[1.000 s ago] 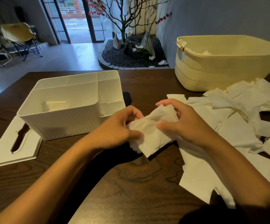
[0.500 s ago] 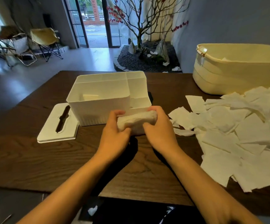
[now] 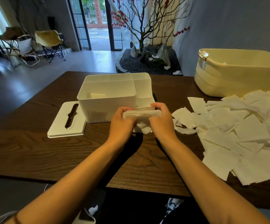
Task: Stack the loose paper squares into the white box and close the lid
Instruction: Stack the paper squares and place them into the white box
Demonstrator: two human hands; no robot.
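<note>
**A:** What is different from a moment ago?

**B:** The bunch of papers [image 3: 141, 114] is now sitting flatter and wider between the two hands than half a second ago, and one second ago it was just one loose sheet being folded. The hands are staying right at the front of the white box [image 3: 108, 101].

**A:** How are the hands holding it?

**B:** The left hand [image 3: 123, 125] is pinching the left end, fingers curled round it. The right hand [image 3: 162, 122] is curling round the right end. A few corners are hanging down under the bunch.

**A:** Where is the bunch next to the box?

**B:** It is just in front of the box's near wall, by the low right corner, touching it or nearly so; I cannot tell which. The box's big part is standing open, with one small paper lying inside.

**A:** And the lid?

**B:** The lid [image 3: 66, 121] is lying flat to the left of the box, its edge tucked against the box's bottom.

**A:** Where are the other papers?

**B:** The loose paper squares [image 3: 237, 135] are spreading out to the right of the box, reaching the table's [image 3: 34, 151] near edge. The yellow tub [image 3: 237, 76] is sitting behind them, to the right of the box.

**A:** Any room?

**B:** Bare table is showing in front of the box, under the arms.
</note>
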